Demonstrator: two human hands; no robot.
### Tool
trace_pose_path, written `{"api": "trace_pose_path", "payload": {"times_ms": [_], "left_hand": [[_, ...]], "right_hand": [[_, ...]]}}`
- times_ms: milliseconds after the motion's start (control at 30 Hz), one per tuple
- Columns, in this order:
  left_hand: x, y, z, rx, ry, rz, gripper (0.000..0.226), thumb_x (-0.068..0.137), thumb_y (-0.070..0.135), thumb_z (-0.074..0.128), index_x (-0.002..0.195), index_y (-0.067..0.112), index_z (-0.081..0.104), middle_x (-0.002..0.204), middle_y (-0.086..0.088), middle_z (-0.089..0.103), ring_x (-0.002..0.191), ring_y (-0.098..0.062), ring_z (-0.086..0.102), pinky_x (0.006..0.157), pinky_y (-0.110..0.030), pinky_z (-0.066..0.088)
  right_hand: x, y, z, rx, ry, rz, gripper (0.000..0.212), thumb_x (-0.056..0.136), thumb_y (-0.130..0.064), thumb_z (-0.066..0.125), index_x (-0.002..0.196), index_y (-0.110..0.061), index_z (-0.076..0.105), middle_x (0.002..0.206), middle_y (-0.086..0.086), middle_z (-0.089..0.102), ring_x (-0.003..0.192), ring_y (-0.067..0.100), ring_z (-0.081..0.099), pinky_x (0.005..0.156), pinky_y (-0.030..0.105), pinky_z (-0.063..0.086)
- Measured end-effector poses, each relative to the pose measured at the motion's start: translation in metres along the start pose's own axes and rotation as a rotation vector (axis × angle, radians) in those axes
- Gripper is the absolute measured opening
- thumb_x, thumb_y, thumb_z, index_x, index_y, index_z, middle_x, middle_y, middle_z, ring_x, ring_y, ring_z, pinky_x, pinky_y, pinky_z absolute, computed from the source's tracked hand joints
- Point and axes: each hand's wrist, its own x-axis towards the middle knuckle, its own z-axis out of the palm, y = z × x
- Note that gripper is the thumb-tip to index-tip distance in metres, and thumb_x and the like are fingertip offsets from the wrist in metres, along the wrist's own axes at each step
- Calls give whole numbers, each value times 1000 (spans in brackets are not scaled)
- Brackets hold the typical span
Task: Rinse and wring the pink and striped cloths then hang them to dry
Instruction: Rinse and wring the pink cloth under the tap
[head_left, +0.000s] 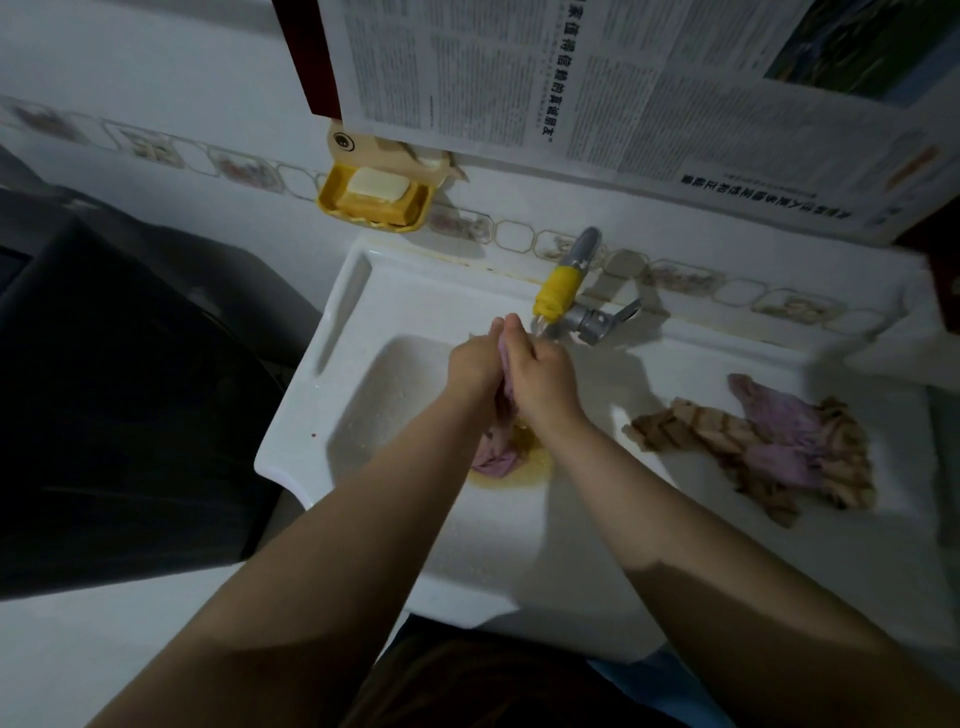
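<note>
Pink cloth (496, 457) x1 gripped by both hands, L (475, 364) + R (540, 379), fingers curled round it; 2 more cloths, striped (701, 423) + pink (784, 415), on sink ledge (779, 545).

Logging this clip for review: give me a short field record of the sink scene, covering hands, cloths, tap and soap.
left hand: grips the pink cloth
right hand: grips the same cloth, over the basin
waiting cloths: striped cloth and second pink cloth, heaped on the sink's right ledge
tap: yellow nozzle, above the hands
soap: in the yellow wall dish
hung: none

Newspaper (597, 88) on the wall — Chinese print, upside down, headline characters 值得信赖的真诚朋友, small columns illegible
</note>
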Motion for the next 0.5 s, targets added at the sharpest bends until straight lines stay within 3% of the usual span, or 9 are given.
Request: {"api": "trace_pose_path", "payload": {"times_ms": [67,100,167,233,267,333,367,400,500], "left_hand": [[-7,3,9,-98,21,6,41,101,38,36,77,10,55,76,-15,66,71,-28,67,67,-33,55],[-8,2,11,-124,29,-25,39,100,40,38,84,11,59,85,-15,68,77,-29,68,68,-33,54],[4,2,5,2,69,-9,33,98,37,45,113,10,56,118,-16,62,108,-31,61,87,-36,48],[5,1,-3,198,92,54,48,91,32,58,131,8,46,133,-12,51,122,-26,53,101,-33,40],[3,3,-2,218,82,15,46,90,31,60,128,8,49,126,-12,55,117,-25,56,98,-33,43],[1,0,3,49,9,16,21,96,29,48,99,11,58,88,-10,64,94,-25,67,71,-32,46],[1,1,7,31,6,14,23,98,28,43,86,13,56,79,-8,63,93,-28,67,61,-30,42],[-5,6,6,-42,11,-3,24,98,28,41,84,14,55,85,-11,65,99,-33,65,60,-31,44],[8,14,-5,-78,60,-46,34,99,28,44,121,5,54,133,-20,52,123,-34,51,93,-37,45]], "right_hand": [[17,-1,-8,-96,80,67,46,97,-38,44,58,-15,51,72,16,64,79,35,63,71,39,49],[19,-4,-9,-108,92,78,42,97,-34,45,60,-14,51,77,17,64,83,37,63,74,43,50],[10,-7,-3,-117,71,9,42,98,-35,41,68,-12,58,84,20,66,86,36,63,79,45,50],[-5,-10,6,-230,26,-90,49,100,-38,34,85,-6,67,91,21,67,88,33,62,79,40,48],[-5,-10,6,-275,25,-88,51,101,-39,32,88,-5,68,92,21,68,89,33,62,77,38,46],[9,-5,-5,-265,51,19,48,100,-39,33,86,-6,66,92,21,67,91,36,62,74,38,44],[15,-5,-10,-244,70,64,44,100,-37,35,81,-8,63,90,20,66,91,38,62,73,38,44],[15,-6,-12,-227,87,62,42,100,-36,37,74,-11,59,84,19,64,88,38,62,72,39,44],[-9,-13,4,-263,74,-88,53,101,-39,30,68,-10,60,75,18,64,78,35,62,70,41,48]]}}
